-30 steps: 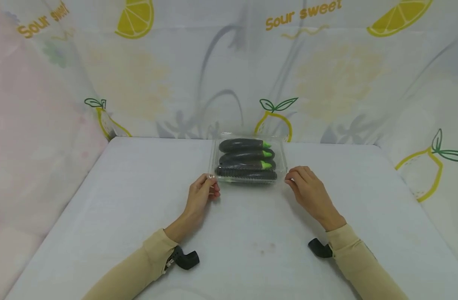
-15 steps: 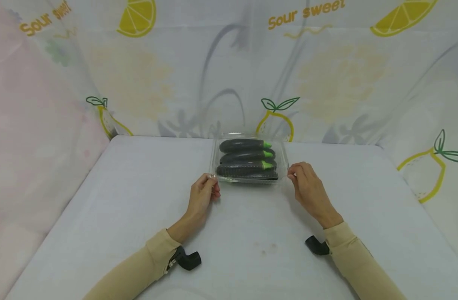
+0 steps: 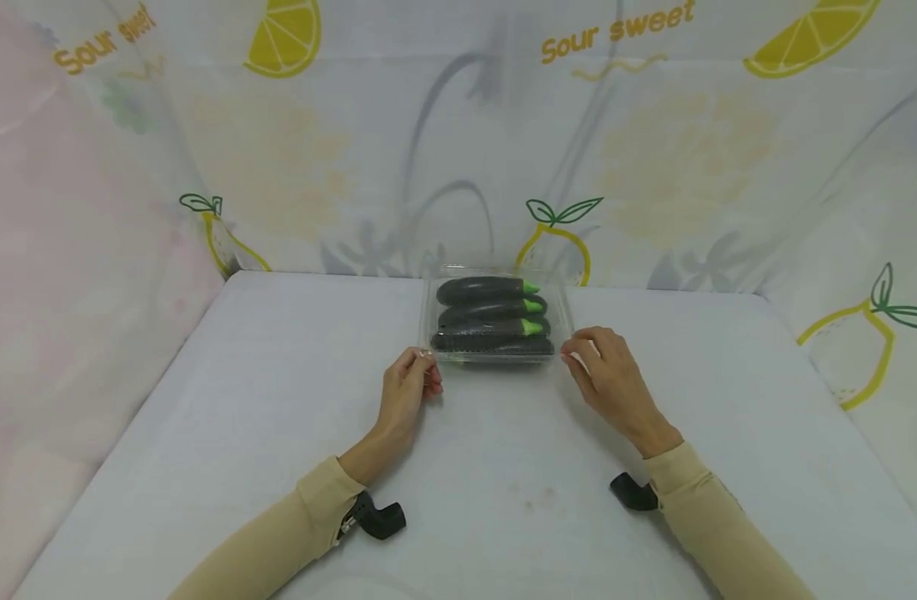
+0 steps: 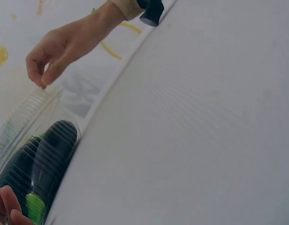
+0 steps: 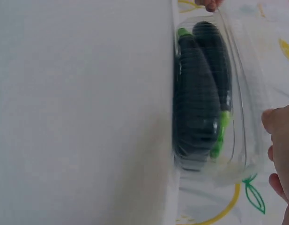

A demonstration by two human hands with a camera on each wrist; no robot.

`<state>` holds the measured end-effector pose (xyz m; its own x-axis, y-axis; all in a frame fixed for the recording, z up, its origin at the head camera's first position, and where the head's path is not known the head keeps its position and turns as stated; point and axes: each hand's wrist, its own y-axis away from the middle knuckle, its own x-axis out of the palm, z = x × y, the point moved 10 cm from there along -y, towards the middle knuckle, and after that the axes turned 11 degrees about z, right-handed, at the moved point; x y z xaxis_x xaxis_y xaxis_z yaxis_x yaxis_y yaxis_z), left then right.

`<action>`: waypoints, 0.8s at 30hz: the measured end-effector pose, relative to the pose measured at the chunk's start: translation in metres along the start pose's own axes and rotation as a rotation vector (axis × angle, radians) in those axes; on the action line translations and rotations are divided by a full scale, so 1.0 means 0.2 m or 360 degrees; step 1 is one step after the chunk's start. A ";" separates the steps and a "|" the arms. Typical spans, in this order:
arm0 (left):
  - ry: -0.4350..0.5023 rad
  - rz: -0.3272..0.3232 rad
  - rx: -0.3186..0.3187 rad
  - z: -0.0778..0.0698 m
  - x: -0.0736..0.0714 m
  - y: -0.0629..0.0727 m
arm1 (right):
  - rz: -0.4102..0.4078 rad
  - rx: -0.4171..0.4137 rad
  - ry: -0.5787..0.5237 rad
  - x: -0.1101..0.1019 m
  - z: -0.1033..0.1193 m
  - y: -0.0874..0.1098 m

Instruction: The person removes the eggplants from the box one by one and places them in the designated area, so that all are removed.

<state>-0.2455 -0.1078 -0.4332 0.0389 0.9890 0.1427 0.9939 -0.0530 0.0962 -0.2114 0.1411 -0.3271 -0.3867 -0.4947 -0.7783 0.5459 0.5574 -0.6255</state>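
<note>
A clear plastic clamshell box (image 3: 503, 359) stands at the back middle of the table. Inside lie several dark eggplants (image 3: 481, 290) with green stem ends, stacked lengthwise. The lid (image 5: 254, 89) sits over the base; whether it is fully fastened I cannot tell. My left hand (image 3: 406, 387) pinches the box's front left corner between thumb and fingers. At the front right corner, my right hand (image 3: 612, 375) has thumb and forefinger together on the rim. In the left wrist view, that right hand (image 4: 69, 44) shows fingertips meeting at the box's upper corner.
A white cloth covers the table (image 3: 496, 475), with faint stains near the middle front. Behind the box hangs a lemon-printed curtain (image 3: 398, 150). A black wrist device (image 3: 381, 521) hangs at the left sleeve, another black device (image 3: 633, 492) at the right.
The right hand first shifted slightly outward from the right corner, then came back inward and closer to it. My left hand has stayed at the left corner. The box has barely moved.
</note>
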 end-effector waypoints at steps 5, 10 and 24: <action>-0.0016 0.0005 -0.0013 0.00 -0.01 0.00 | 0.0101 -0.0196 0.0104 0.08 0.13 -0.07; -0.0004 0.0010 -0.0011 0.00 -0.02 0.00 | 0.0153 -0.0275 0.0189 0.15 0.22 -0.16; -0.0035 0.0065 -0.0061 0.01 0.01 -0.01 | 0.0308 -0.0253 0.0112 0.20 0.20 -0.27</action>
<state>-0.2472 -0.1049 -0.4358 0.0823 0.9886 0.1259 0.9868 -0.0985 0.1282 -0.2264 0.0642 -0.3228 -0.3404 -0.3240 -0.8827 0.4932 0.7377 -0.4610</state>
